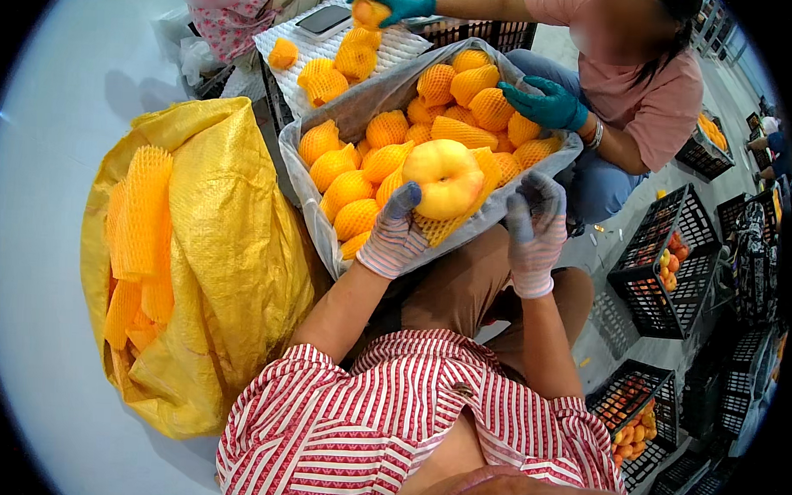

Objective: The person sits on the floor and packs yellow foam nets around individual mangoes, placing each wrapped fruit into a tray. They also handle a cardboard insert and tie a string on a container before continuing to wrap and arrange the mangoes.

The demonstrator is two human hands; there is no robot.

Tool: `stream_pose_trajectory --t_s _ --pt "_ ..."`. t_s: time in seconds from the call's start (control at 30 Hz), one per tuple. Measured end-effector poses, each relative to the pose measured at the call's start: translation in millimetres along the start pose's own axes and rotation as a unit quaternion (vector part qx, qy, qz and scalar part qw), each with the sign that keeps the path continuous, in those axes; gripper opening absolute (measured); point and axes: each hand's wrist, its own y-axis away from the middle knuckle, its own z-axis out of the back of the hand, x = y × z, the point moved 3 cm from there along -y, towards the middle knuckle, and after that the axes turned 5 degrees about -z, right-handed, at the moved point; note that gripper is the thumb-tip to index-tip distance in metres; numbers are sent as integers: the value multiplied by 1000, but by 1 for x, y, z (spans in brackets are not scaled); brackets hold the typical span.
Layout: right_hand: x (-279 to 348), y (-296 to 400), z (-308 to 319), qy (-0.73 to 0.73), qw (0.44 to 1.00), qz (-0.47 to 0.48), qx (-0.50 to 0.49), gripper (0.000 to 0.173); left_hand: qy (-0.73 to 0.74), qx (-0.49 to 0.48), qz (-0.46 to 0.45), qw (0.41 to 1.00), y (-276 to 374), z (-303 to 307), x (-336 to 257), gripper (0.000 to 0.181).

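In my gloved left hand [396, 238] rests a flat yellow peach [443, 177], my thumb at its side. An orange foam fruit net [459, 214] lies beneath the peach and rises along its right side. My right hand [536, 229], in a striped glove with grey fingertips, is raised to the right of the fruit. Its fingers are spread and hold nothing. Both hands are at the near edge of a crate [299, 208] lined with translucent plastic. Several net-wrapped fruits [349, 190] fill that crate, some partly hidden by the peach.
At my left stands a yellow woven sack [239, 242] holding foam nets [147, 212]. Opposite, a person [643, 92] in teal gloves handles wrapped fruit. A phone [323, 21] lies on a padded sheet [281, 83]. Black crates [662, 309] with fruit stand at right.
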Motion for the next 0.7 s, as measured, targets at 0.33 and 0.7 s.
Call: stream_pose_trajectory --t_s 0.33,0.7 --pt "12 -1 -27 -133 977 -55 154 73 -567 19 -118 815 10 33 -14 55" --pt "-20 3 -38 -496 734 -427 183 70 -151 5 -21 988 4 -11 -25 61"
